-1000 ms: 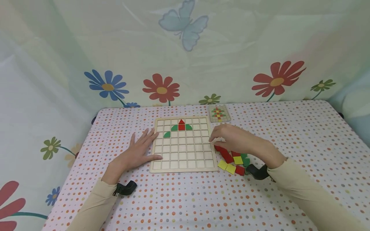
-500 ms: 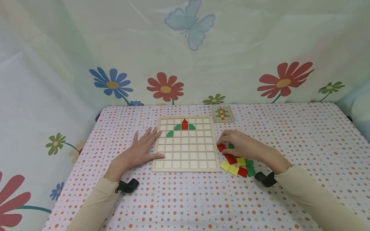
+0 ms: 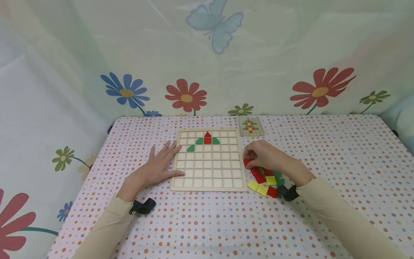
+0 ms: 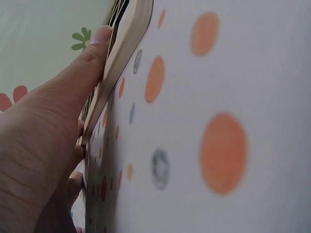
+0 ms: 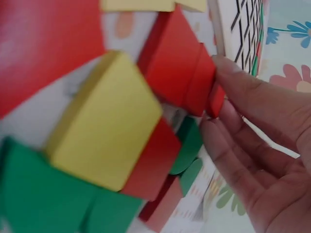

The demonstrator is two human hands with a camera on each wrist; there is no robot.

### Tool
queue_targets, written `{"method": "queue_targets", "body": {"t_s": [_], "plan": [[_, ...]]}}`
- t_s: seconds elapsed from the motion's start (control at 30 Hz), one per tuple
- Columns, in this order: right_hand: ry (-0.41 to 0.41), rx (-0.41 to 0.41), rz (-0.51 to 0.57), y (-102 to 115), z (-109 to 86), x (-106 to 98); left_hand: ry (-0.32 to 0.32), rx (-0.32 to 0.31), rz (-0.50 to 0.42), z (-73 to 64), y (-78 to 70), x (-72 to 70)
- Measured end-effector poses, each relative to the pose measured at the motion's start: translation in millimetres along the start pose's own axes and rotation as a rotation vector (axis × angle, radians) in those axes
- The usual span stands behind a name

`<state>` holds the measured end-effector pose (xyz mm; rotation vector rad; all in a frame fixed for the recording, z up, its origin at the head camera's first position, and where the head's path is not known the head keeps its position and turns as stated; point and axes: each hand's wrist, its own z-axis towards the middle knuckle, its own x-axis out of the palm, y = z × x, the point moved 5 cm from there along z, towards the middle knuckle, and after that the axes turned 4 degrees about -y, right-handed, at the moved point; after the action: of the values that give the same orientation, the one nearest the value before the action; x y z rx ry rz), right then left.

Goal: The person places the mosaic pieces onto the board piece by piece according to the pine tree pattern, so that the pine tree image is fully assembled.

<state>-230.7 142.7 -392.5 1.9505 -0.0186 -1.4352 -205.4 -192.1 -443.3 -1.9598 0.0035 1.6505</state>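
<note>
A wooden grid board [image 3: 193, 182] lies on the table with a red triangle tile [image 3: 207, 134], a red square tile [image 3: 207, 140] and three green quarter-round tiles [image 3: 191, 148] in its upper cells. My left hand [image 3: 154, 169] rests on the board's left edge with fingers spread and thumb [image 4: 92, 63] on the frame. Right of the board, my right hand [image 3: 263, 154] pinches a red tile [image 5: 216, 99] between thumb and fingers at the edge of the loose pile. More red tiles [image 5: 172, 68] lie right beside it.
Yellow tiles [image 3: 262, 189], a loose red square [image 3: 272, 192] and green tiles [image 3: 279, 178] lie right of the board, under and near my right wrist. A small pattern card [image 3: 251, 126] showing a tree shape lies behind. A flowered curtain [image 3: 271, 57] hangs at the table's back.
My right hand has moved from the board's right edge to the loose tiles, where its fingers have closed on a red one. The left hand stays on the board.
</note>
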Motion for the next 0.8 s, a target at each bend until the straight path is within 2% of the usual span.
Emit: {"method": "queue_targets", "body": {"t_s": [0.2, 0.33, 0.57, 0.8], "plan": [[0.016, 0.027, -0.008, 1.7, 1.5, -1.8, -0.005, -0.003, 0.002, 1.4, -1.4, -2.0], [-0.010, 0.020, 0.002, 0.7, -1.2, -2.3, -0.005, 0.001, 0.004, 1.3, -2.5, -2.4], [-0.099, -0.093, 0.047, -8.5, -7.8, -0.6, -0.006, 0.003, -0.021, -0.1, -3.7, -3.1], [-0.142, -0.130, 0.076, -16.9, -7.4, -8.1, -0.007, 0.000, -0.018, 0.0, -3.5, -2.1]]}}
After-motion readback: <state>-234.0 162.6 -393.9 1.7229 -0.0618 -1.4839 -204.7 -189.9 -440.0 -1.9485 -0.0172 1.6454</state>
